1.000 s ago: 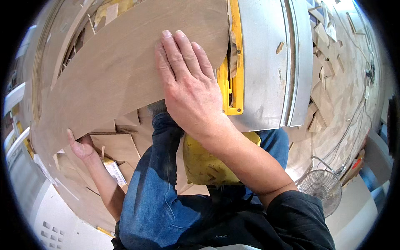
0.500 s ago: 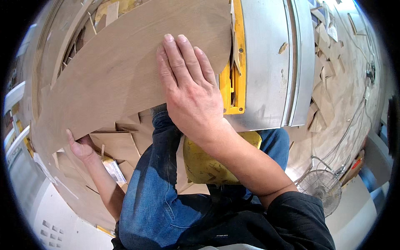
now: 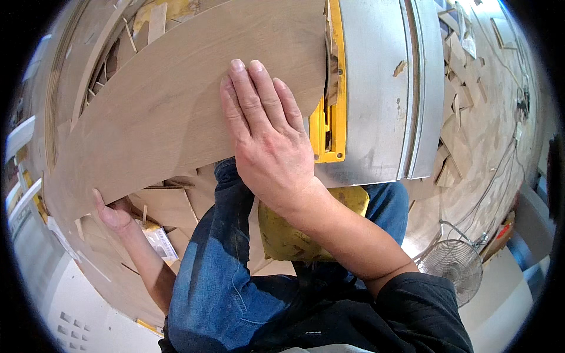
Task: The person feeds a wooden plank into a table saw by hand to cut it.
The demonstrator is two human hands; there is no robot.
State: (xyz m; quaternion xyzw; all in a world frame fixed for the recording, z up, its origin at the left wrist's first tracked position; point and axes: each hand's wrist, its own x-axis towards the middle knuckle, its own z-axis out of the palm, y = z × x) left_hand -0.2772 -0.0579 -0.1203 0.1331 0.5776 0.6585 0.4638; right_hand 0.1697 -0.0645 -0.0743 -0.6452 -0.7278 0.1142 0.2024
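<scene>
A large brown wooden board [image 3: 159, 112] with a curved far edge lies across the left and middle of the view. My right hand [image 3: 271, 129] rests palm down on it, fingers stretched out, near the board's right end. At the board's near left edge, my left hand [image 3: 118, 215] grips it, thumb at the edge and the other fingers hidden underneath. The board's right end reaches a yellow slotted insert [image 3: 334, 132] set in a grey metal machine table [image 3: 376, 88]. A torn brown strip [image 3: 332, 73] stands along the slot. Any blade is hidden.
Wood offcuts [image 3: 456, 138] litter the floor at right, and more pieces [image 3: 162, 203] lie below the board. A yellow stool-like block [image 3: 294, 235] sits between my legs. A wire-caged fan [image 3: 452, 267] and cables [image 3: 518, 132] are at lower right.
The board and both my hands have shifted slightly nearer to me. My right hand stays flat on the board, and my left keeps its grip on the edge.
</scene>
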